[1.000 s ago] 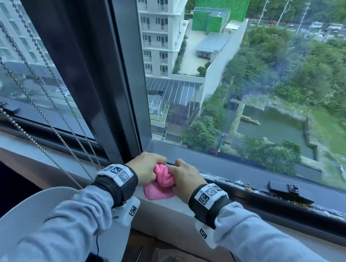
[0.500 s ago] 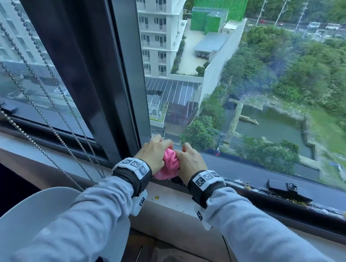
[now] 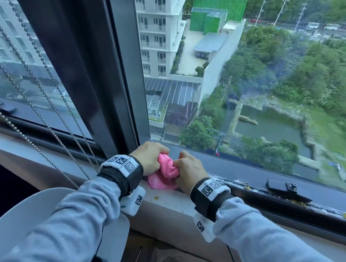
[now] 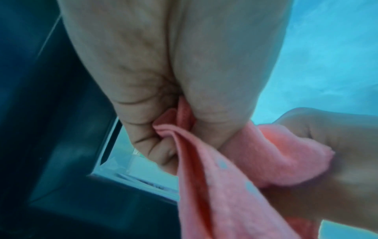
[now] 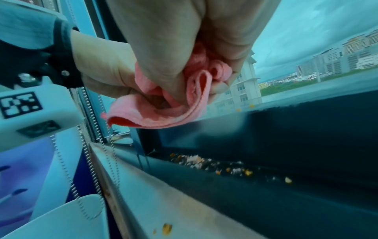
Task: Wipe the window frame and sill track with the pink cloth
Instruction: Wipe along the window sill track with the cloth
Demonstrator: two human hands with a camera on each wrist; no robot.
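Observation:
Both hands hold the bunched pink cloth (image 3: 166, 174) over the sill, just right of the dark vertical window frame (image 3: 100, 75). My left hand (image 3: 150, 157) grips the cloth's left end, fingers curled round it; the left wrist view shows the cloth (image 4: 214, 186) hanging from that fist (image 4: 163, 129). My right hand (image 3: 188, 170) grips the right end, and its wrist view shows folds of cloth (image 5: 174, 103) pinched in the fingers (image 5: 218, 87). The dark sill track (image 3: 268, 195) runs to the right, strewn with yellow and white crumbs (image 5: 200, 161).
Bead chains (image 3: 33, 84) of a blind hang at the left across the glass. A black window latch (image 3: 286, 188) sits on the lower frame to the right. The pale sill ledge (image 3: 170, 201) carries a few crumbs. A white rounded object (image 3: 17, 221) lies below left.
The hands rose with the cloth toward the frame corner, then came back down slightly; the cloth's lower end hangs onto the ledge again. Both hands kept hold.

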